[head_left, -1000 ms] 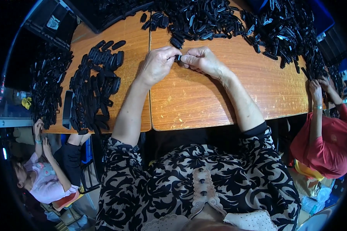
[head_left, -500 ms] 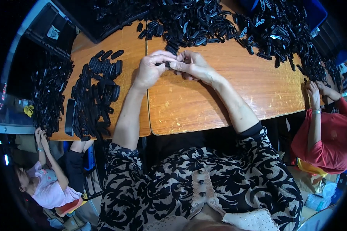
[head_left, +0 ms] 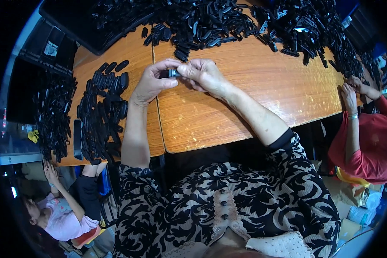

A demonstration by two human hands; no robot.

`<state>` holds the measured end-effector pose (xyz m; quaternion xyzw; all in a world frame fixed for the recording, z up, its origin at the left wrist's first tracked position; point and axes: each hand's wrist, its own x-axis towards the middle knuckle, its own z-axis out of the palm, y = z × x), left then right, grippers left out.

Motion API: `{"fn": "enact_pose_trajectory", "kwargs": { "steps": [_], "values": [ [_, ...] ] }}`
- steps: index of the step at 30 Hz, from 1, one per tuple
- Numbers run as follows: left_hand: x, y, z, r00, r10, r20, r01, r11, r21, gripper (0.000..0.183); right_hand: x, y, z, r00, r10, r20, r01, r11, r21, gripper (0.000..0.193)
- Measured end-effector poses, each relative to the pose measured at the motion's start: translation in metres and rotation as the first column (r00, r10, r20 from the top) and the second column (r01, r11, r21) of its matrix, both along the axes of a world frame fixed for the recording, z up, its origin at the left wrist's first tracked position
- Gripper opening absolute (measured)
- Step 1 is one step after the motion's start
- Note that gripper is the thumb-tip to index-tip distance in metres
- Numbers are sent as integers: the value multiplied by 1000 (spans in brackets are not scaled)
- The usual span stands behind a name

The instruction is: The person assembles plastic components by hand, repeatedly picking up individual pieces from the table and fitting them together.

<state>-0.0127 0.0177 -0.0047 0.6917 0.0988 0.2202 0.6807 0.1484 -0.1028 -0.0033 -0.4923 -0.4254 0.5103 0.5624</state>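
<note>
From my end: 1 small black part (head_left: 173, 73) sat between the 2 hands, over the wooden table (head_left: 228, 116), just right of the seam (head_left: 158, 107) and on the near side of the loose heap (head_left: 210, 26). Its long axis ran roughly left-right across my view. 1 end pointed into the left hand (head_left: 148, 86), the other toward the right thumb. I couldn't tell which end was the front. The right part of it caught light; the left part looked plain dark.

Left hand: fingers above, thumb below, clamped on the part. Right hand (head_left: 206, 78): thumb and curled fingers together, pinching at the right end; exact contact there was partly hidden from me.

Markings: anything on the part was too small for me to read. A pale patch (head_left: 51, 48) showed on the dark crate (head_left: 43, 36) at upper left; couldn't tell if it was a label. The red shirt (head_left: 363, 146) at far right had a faint mark, too blurred to make out.

Around: black pieces lay in packed rows (head_left: 101, 116) left of the hands, long sides close together, and 1 person in a pink shirt (head_left: 66, 221) sat at lower left.
</note>
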Motion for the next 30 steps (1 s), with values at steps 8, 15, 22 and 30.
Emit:
{"fn": "enact_pose_trajectory", "kwargs": {
  "steps": [8, 15, 22, 30],
  "values": [
    [6, 7, -4, 973, 200, 113, -137, 900, -415, 22, 34, 2, 15, 657, -315, 685, 238, 949, 207, 27],
    [24, 15, 1, 791, 573, -216, -607, 779, -159, 35, 66, -4, 9, 192, -345, 919, 71, 939, 337, 20],
    [59, 14, 11, 515, 792, -327, -341, 539, 770, 51, 54, -1, -3, 178, -291, 940, -97, 945, 311, 16],
    [9, -9, 2, 838, 436, -329, -383, 898, 216, 30, 39, 1, 2, 619, -132, 775, 20, 988, 152, 13]
  ]
}}
